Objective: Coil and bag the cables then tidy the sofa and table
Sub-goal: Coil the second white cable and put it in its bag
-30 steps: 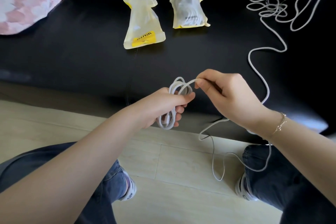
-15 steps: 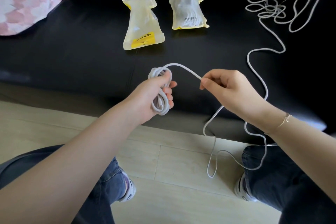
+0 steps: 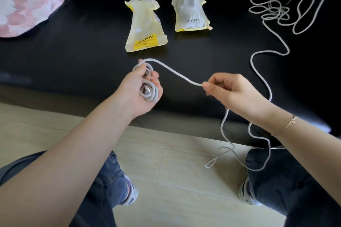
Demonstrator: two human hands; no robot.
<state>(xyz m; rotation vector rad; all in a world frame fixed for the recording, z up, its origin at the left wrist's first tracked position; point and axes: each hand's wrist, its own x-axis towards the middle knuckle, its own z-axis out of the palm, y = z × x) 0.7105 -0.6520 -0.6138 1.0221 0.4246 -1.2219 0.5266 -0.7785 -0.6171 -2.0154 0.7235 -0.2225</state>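
On the black sofa (image 3: 73,57) lies a "WAITU" bag (image 3: 145,26); left hand (image 3: 142,90) grips coil (image 3: 148,89), right hand (image 3: 234,94) pinches cable (image 3: 177,73).

Left pouch (image 3: 145,29): yellow label, upside-down "WAITU"-like word. Right pouch (image 3: 191,14): small print, illegible.

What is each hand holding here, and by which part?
Both hold one white cable. The left hand grips its coiled loops; the right hand pinches the loose run beside the coil.
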